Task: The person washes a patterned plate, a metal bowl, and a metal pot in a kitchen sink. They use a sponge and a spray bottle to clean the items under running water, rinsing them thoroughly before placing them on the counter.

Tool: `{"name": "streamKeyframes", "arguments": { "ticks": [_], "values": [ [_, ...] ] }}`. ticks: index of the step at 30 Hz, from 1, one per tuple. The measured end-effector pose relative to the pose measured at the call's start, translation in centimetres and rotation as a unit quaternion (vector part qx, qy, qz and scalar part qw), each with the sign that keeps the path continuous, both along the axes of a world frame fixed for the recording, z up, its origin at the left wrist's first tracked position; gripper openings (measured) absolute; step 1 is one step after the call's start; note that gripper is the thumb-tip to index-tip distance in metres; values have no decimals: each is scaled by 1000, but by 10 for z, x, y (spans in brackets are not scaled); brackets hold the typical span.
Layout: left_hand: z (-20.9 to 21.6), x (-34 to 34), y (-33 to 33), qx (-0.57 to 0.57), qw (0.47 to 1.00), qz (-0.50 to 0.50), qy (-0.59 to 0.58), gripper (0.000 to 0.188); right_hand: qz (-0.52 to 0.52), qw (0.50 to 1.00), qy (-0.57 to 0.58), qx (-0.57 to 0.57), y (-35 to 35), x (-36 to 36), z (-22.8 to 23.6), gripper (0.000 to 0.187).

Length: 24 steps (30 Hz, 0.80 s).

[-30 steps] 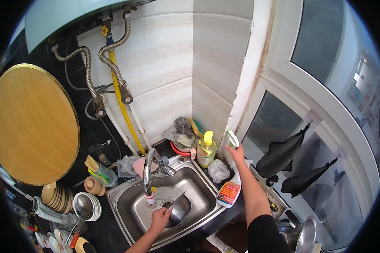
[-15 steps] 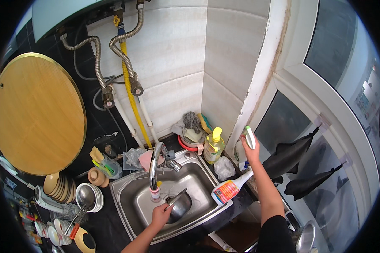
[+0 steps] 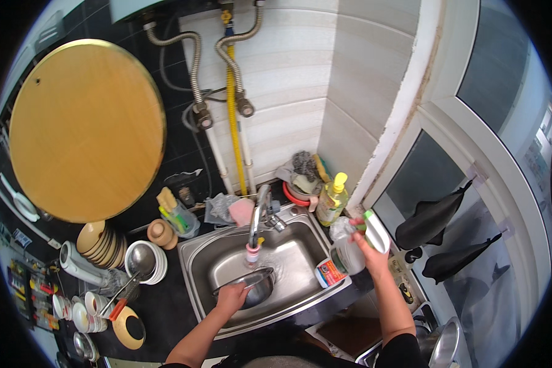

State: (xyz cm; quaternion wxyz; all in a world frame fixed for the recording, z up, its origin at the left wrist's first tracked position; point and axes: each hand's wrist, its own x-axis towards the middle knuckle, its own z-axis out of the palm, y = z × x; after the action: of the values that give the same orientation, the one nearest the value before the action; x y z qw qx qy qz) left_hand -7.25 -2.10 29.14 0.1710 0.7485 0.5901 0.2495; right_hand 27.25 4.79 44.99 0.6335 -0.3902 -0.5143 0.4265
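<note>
My left hand is closed on the rim of a round steel pot-like vessel, tilted inside the sink. The faucet stands just above it; its outlet is close to the vessel's rim. My right hand is wrapped round the neck of a clear spray bottle with a white and green trigger head, held over the sink's right edge. Behind it, partly hidden, is another bottle with an orange and white label.
A yellow-capped dish soap bottle and a red bowl of scrubbers stand in the back corner. Stacked white bowls, a ladle and a wooden jar crowd the left counter. Dark gloves hang by the window.
My right hand has lifted the spray bottle from beside the window frame and brought it toward the sink. The vessel's rim has turned in my left hand. The whole view has shifted.
</note>
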Motion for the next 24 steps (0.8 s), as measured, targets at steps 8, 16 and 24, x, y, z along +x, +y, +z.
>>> {"name": "streamKeyframes", "arguments": {
  "ticks": [8, 16, 24],
  "values": [
    [10, -70, -33, -63, 944, 227, -229, 34, 96, 989, -61, -90, -67, -82, -44, 34],
    [12, -111, -66, -121, 830, 266, -475, 31, 183, 963, -154, -121, -106, -171, -78, 16],
    [12, -125, -85, -144, 800, 278, -512, 30, 210, 940, -244, -113, -111, -210, -94, 24]
  ]
}}
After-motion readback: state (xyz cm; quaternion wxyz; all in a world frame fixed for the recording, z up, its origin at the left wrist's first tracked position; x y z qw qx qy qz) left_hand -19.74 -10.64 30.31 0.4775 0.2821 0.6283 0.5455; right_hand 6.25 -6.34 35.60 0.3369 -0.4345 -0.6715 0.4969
